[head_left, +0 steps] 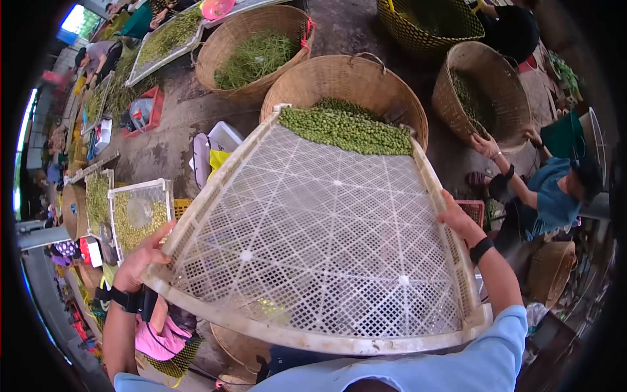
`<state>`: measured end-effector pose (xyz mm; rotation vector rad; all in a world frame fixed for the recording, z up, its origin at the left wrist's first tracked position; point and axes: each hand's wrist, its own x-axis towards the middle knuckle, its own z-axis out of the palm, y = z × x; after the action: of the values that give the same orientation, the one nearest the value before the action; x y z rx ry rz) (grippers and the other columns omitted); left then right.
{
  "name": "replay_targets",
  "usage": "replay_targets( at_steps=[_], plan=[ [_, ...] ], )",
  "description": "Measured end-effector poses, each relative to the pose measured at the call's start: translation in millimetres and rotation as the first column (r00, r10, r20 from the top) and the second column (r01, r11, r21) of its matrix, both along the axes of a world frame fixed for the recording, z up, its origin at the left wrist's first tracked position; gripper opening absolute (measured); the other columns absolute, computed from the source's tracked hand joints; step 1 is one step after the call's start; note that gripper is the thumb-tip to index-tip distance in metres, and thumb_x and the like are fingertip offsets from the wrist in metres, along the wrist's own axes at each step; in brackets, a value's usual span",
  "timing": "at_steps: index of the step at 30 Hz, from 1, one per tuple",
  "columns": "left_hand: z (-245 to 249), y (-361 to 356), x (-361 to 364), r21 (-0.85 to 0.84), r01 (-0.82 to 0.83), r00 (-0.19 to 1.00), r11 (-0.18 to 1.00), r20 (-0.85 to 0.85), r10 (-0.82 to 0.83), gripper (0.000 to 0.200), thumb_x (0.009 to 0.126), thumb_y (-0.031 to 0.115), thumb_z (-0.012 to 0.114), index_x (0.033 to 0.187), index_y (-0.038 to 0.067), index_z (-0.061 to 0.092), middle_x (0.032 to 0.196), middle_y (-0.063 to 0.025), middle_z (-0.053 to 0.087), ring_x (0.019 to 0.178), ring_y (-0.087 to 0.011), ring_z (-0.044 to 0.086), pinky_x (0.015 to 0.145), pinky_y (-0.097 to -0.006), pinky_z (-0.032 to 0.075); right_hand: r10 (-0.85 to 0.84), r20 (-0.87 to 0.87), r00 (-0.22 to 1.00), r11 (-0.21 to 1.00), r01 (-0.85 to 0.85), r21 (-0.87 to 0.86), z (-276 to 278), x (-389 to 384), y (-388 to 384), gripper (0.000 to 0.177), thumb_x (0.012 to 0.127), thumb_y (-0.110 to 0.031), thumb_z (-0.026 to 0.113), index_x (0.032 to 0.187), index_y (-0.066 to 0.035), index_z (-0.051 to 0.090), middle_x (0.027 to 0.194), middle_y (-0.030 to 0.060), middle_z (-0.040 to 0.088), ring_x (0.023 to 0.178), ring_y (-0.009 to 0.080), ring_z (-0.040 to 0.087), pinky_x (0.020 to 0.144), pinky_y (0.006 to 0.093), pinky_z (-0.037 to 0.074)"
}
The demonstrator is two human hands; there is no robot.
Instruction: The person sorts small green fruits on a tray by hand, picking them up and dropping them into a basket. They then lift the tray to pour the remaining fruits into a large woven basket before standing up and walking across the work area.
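Gripping a mesh tray (320, 235), hands (141, 261) (460, 219) hold green berries (346, 132) over a basket (326, 77).

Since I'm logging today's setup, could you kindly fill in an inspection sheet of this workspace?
Surface: grey floor, dark patches.
Job's things: white mesh tray; green berries massed at its far end, beside a large wicker basket.
Clutter: red crate at left, with things inside.
Grip: left hand holds the tray's near left corner; right hand holds its right rim.
Cables: none clearly identifiable.
Surroundings: person in blue at right, touching another wicker basket.
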<state>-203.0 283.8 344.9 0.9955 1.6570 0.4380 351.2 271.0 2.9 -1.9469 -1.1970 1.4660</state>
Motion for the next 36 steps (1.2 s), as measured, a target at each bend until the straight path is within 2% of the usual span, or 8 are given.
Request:
replay_targets(
  at_steps=[9,11,17,20,22,28,31,36],
  plan=[
    [39,37,7,-0.092,-0.087,0.917,0.992,0.383,0.115,0.075,0.057,0.008,0.056,0.130,0.000,0.042,0.122,-0.0127,0.051,0.103,-0.0202,0.053,0.092,-0.0265,0.039,0.145,0.143,0.979,0.986,-0.154,0.057,61,14,31,0.079,0.067,-0.007,0.061,0.136,-0.003,0.023,0.121,0.0279,0.045,0.112,0.0326,0.048,0.092,0.0343,0.040],
    [36,46,1,-0.095,0.261,0.962,0.961,-0.061,-0.267,0.074,0.057,0.006,0.054,0.130,-0.001,0.043,0.123,-0.0127,0.051,0.105,-0.0193,0.052,0.094,-0.0239,0.035,0.042,0.049,0.998,0.999,-0.042,0.009,28,5,1,0.083,0.068,-0.007,0.060,0.139,-0.004,0.018,0.126,0.0263,0.043,0.119,0.0337,0.041,0.098,0.0333,0.035],
    [33,37,-29,0.015,0.076,0.997,0.997,0.025,-0.076,0.067,0.062,0.006,0.054,0.128,-0.001,0.044,0.118,-0.0112,0.053,0.094,-0.0170,0.056,0.082,-0.0237,0.043,0.291,0.367,0.884,0.955,-0.289,-0.061,41,23,40,0.082,0.069,-0.017,0.060,0.139,-0.005,0.020,0.127,0.0216,0.043,0.117,0.0290,0.045,0.097,0.0306,0.036],
    [55,45,1,0.064,0.016,0.995,0.998,0.099,-0.023,0.062,0.068,0.013,0.056,0.127,-0.001,0.046,0.114,-0.0101,0.055,0.087,-0.0163,0.059,0.074,-0.0271,0.047,0.090,-0.104,0.991,0.970,-0.111,-0.218,96,36,52,0.082,0.069,-0.014,0.059,0.140,-0.007,0.018,0.129,0.0189,0.040,0.117,0.0269,0.043,0.097,0.0351,0.036],
    [68,43,0,-0.103,0.372,0.857,0.922,-0.344,-0.384,0.063,0.068,0.017,0.057,0.127,-0.001,0.045,0.117,-0.0107,0.054,0.097,-0.0170,0.056,0.084,-0.0266,0.044,0.164,0.151,0.975,0.983,-0.149,-0.106,55,23,21,0.084,0.067,-0.010,0.059,0.140,-0.007,0.016,0.126,0.0199,0.043,0.114,0.0294,0.045,0.095,0.0354,0.037],
    [32,21,1,0.181,0.280,0.925,0.943,-0.312,-0.215,0.049,0.087,0.029,0.048,0.123,-0.004,0.047,0.111,-0.0125,0.059,0.091,-0.0159,0.058,0.082,-0.0268,0.044,0.102,0.013,0.995,0.982,-0.099,-0.162,59,23,18,0.085,0.068,-0.006,0.057,0.141,-0.010,0.014,0.121,0.0210,0.047,0.112,0.0309,0.046,0.093,0.0348,0.038],
    [27,24,26,-0.067,-0.119,0.982,0.991,0.138,0.127,0.047,0.084,0.031,0.054,0.115,-0.003,0.053,0.101,-0.0108,0.062,0.089,-0.0181,0.060,0.083,-0.0299,0.045,0.086,0.016,0.996,0.979,-0.082,-0.189,56,23,22,0.085,0.068,-0.006,0.057,0.142,-0.012,0.015,0.120,0.0209,0.048,0.111,0.0300,0.047,0.092,0.0353,0.038],
    [-23,34,-1,-0.137,0.040,0.985,0.990,0.173,-0.015,0.054,0.074,0.026,0.062,0.118,-0.003,0.050,0.104,-0.0119,0.061,0.088,-0.0199,0.060,0.082,-0.0298,0.045,0.033,-0.002,0.999,0.962,-0.032,-0.272,60,20,28,0.087,0.067,-0.001,0.056,0.142,-0.013,0.014,0.116,0.0188,0.052,0.105,0.0302,0.051,0.090,0.0340,0.039]
  ],
)
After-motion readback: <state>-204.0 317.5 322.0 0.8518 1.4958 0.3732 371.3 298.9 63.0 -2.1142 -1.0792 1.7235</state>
